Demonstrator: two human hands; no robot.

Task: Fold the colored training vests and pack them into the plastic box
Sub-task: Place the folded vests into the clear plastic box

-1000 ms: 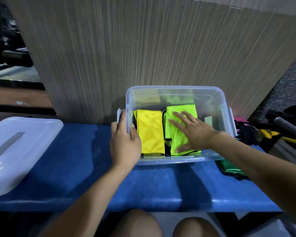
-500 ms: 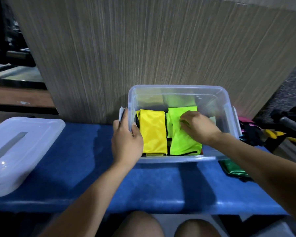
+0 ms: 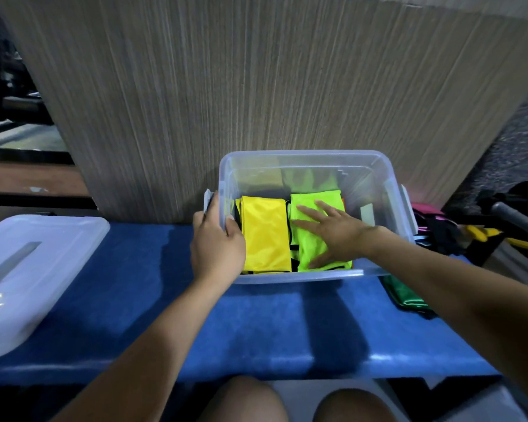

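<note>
Since half a second ago, the right hand (image 3: 333, 231) has uncurled and now lies flat, fingers spread, on the green vest (image 3: 317, 233).

Head view: a blue surface (image 3: 134, 300) stands against a grey-brown striped wall (image 3: 256, 86). The clear plastic box (image 3: 305, 156) sits at its far edge, holding the green vest beside a folded yellow vest (image 3: 264, 236). A clear lid (image 3: 28, 269) rests at the left. A dark green cloth (image 3: 404, 295) lies just right of the box, with dark and pink cloth (image 3: 430, 220) behind it. The left hand (image 3: 217, 248) grips the box's left rim, fingers curled over it.
</note>
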